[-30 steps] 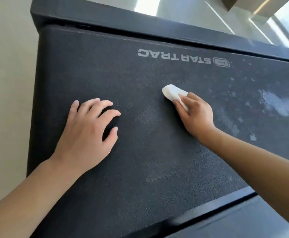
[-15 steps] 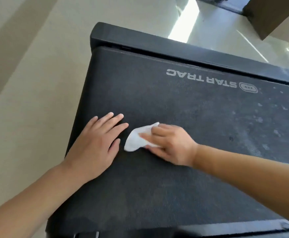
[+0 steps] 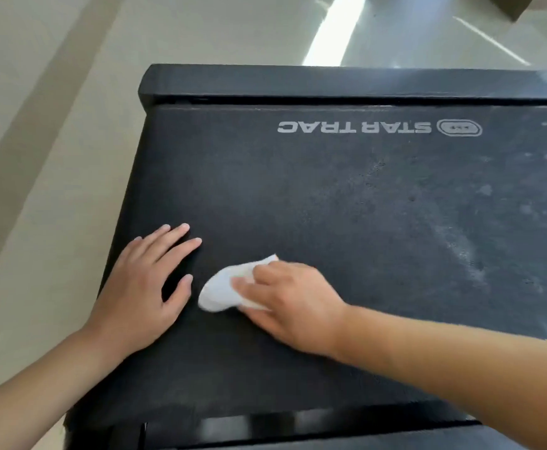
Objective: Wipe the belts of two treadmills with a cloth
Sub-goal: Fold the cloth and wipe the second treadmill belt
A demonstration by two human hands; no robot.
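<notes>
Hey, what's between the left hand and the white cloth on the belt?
Nothing: the head view shows only bare black belt between the left hand and the cloth.

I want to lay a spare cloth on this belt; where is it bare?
Bare: the belt between the STAR TRAC logo and both hands. Crowded: near edge, where the left hand rests flat beside the right hand holding the cloth.

The treadmill belt is matt black with a fine grainy texture; right of its silvery printed logo it looks dusty and pale-smeared. The cloth is white, soft and crumpled. Beyond the belt, the floor is smooth, glossy and pale.
</notes>
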